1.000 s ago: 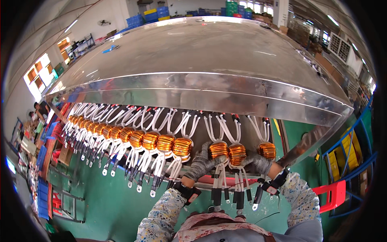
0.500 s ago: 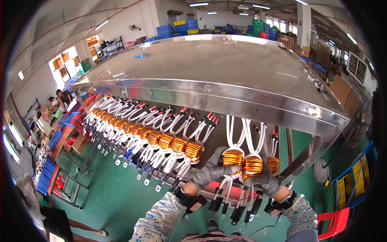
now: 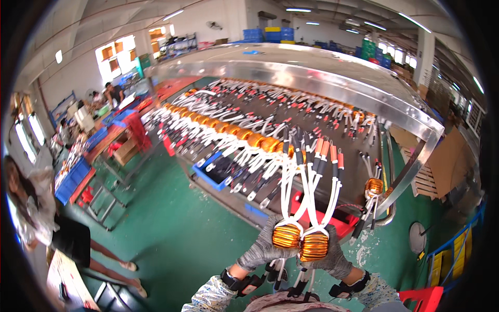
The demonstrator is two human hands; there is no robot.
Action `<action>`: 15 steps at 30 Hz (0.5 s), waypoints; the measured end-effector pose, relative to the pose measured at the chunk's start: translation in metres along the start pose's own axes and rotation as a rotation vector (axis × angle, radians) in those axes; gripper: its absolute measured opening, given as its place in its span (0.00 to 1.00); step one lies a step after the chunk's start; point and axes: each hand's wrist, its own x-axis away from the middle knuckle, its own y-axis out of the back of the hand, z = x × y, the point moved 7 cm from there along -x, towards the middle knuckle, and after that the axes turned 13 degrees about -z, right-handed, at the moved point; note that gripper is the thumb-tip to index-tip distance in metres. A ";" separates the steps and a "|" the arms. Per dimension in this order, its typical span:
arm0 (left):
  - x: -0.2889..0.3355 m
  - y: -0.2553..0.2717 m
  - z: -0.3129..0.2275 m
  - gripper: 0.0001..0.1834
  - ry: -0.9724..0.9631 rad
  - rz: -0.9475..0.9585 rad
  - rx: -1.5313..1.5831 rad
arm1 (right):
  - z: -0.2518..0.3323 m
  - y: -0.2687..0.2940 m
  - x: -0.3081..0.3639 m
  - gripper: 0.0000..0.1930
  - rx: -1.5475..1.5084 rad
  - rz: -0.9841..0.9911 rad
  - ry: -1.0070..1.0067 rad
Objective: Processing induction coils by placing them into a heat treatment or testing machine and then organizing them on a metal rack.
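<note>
Two copper-wound coils, a left coil [image 3: 286, 236] and a right coil [image 3: 314, 246], are held side by side in front of my body. My left hand [image 3: 261, 248], in a grey glove, is closed around the left coil. Gripping the right coil from its outer side is my right hand [image 3: 336, 261], gloved alike. White sleeved leads [image 3: 307, 200] rise from both coils and end in red and black tips. More leads hang below, partly hidden by my hands. On the lower shelf [image 3: 343, 166] beyond, a long row of similar coils [image 3: 221, 126] stretches away to the left.
A single coil [image 3: 373, 187] lies at the shelf's right end. Above the shelf runs a metal tabletop edge [image 3: 312, 78]. A blue bin [image 3: 210, 174] sits at the shelf's front. A person [image 3: 49, 208] is at the left, and a red stool [image 3: 423, 297] at the lower right.
Both hands have drawn the two coils off the shelf and toward my body, their leads coming out from under the tabletop. The third coil stays on the shelf. My view has shifted.
</note>
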 end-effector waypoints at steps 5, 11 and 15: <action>0.095 0.060 -0.041 0.41 -0.032 -0.191 -0.341 | 0.007 -0.085 0.038 0.33 -0.778 0.161 -0.677; 0.239 0.090 -0.061 0.42 -0.104 -0.509 -0.332 | 0.031 -0.163 0.117 0.28 -1.088 0.395 -0.896; 0.333 0.066 -0.089 0.42 -0.064 -0.782 -0.371 | 0.040 -0.196 0.175 0.42 -0.821 0.651 -0.691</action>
